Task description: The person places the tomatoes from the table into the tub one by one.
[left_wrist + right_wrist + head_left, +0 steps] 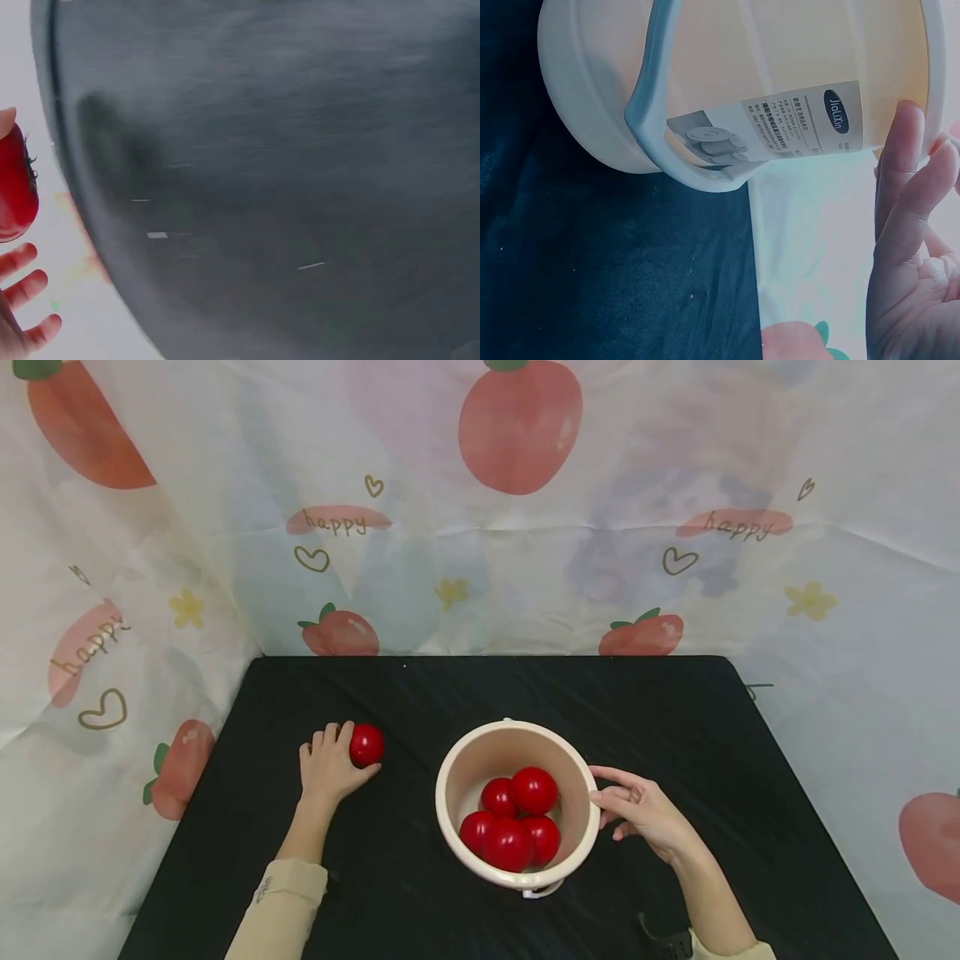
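Note:
In the head view my left hand [327, 766] grips a red tomato [367, 745] between thumb and fingers, over the left part of the black table. The left wrist view shows the same tomato [15, 184] at its left edge, green stem side turned outward. A cream bucket [447, 827] stands right of the middle, with several red tomatoes [507, 844] lying on its bottom. My right hand [651, 814] holds the bucket's right rim with thumb and forefinger. Up close, the right wrist view shows those fingers [906, 135] at the rim and a label [780, 124] on the wall.
The bucket's handle [656, 90] hangs down along its side. Black cloth covers the table [397, 902]. Behind it and to both sides hangs a pale curtain [525, 577] printed with fruit and hearts.

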`<state>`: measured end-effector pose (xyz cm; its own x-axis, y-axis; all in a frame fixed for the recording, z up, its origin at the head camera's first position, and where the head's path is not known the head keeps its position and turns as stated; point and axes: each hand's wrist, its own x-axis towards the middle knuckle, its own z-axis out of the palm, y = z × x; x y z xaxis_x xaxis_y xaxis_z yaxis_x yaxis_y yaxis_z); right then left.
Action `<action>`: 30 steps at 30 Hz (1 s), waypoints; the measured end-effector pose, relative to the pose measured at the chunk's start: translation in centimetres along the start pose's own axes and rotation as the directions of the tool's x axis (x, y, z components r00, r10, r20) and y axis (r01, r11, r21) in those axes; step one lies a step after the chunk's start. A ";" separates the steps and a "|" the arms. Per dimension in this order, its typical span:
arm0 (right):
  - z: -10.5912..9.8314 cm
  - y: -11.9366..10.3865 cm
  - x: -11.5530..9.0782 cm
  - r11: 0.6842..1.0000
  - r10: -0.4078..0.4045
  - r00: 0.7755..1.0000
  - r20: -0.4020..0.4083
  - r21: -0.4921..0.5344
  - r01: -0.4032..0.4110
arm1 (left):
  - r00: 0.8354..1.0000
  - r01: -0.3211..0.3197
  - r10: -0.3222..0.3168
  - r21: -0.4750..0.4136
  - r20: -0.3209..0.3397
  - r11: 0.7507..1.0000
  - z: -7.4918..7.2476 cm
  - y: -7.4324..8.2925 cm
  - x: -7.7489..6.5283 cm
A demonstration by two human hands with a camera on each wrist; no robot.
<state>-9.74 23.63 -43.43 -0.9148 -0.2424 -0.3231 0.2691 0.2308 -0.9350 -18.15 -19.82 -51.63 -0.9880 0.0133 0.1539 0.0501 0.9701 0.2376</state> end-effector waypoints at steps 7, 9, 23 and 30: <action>0.0 -0.1 0.0 1.000 0.001 1.000 0.001 -0.002 -0.001 | 0.988 -0.124 0.131 0.083 -0.077 0.989 -4.1 3.4 0.9; 0.0 -0.1 0.0 1.000 0.000 1.000 0.001 -0.003 0.000 | 0.980 -0.160 0.170 0.099 -0.101 0.982 -5.4 4.6 1.0; 0.0 0.0 -0.1 1.000 -0.002 1.000 -0.001 -0.001 0.002 | 0.832 -0.472 0.509 0.198 -0.223 0.859 -10.3 12.0 -0.6; -0.1 0.0 0.0 1.000 -0.002 1.000 0.003 -0.002 0.002 | 0.779 -0.570 0.606 0.221 -0.159 0.791 -9.3 14.5 -1.5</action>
<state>-9.74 23.71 -43.41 -0.9145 -0.2454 -0.3218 0.2667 0.2325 -0.9353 -14.57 -8.07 -39.50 -0.7164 0.5595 0.4167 0.5707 0.8136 -0.1112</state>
